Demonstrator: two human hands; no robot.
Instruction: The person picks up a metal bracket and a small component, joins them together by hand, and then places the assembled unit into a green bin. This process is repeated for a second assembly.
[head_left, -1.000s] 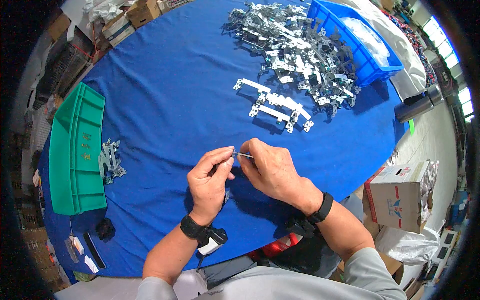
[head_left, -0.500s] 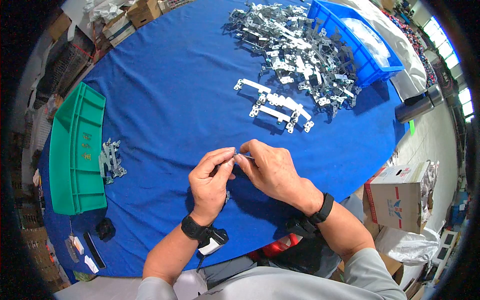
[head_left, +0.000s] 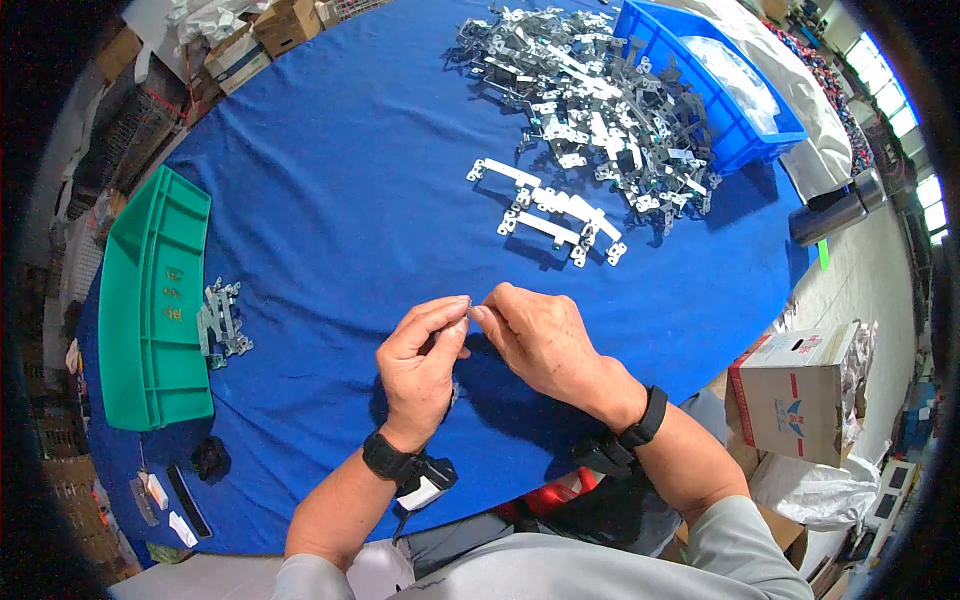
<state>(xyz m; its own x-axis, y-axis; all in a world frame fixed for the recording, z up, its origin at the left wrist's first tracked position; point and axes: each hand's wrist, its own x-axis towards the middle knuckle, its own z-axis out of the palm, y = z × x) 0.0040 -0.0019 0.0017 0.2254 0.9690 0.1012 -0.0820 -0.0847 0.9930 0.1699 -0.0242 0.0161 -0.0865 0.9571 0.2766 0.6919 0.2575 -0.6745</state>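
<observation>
My left hand [head_left: 420,365] and my right hand [head_left: 535,340] meet fingertip to fingertip over the blue cloth [head_left: 350,210] near its front edge. Between the thumbs and forefingers both pinch one small metal part [head_left: 470,313], mostly hidden by the fingers. A few white and metal brackets [head_left: 550,215] lie in a loose row beyond my hands. Farther back spreads a big heap of metal brackets [head_left: 590,90].
A green bin [head_left: 150,300] stands on the left with a small cluster of metal parts [head_left: 220,320] beside it. A blue bin [head_left: 720,80] sits at the back right. A cardboard box [head_left: 800,390] stands off the table to the right. Small dark items [head_left: 190,480] lie front left.
The thin metal pin that stuck out between my fingertips is now covered by my right fingers. My hands have closed slightly together and stayed in place.
</observation>
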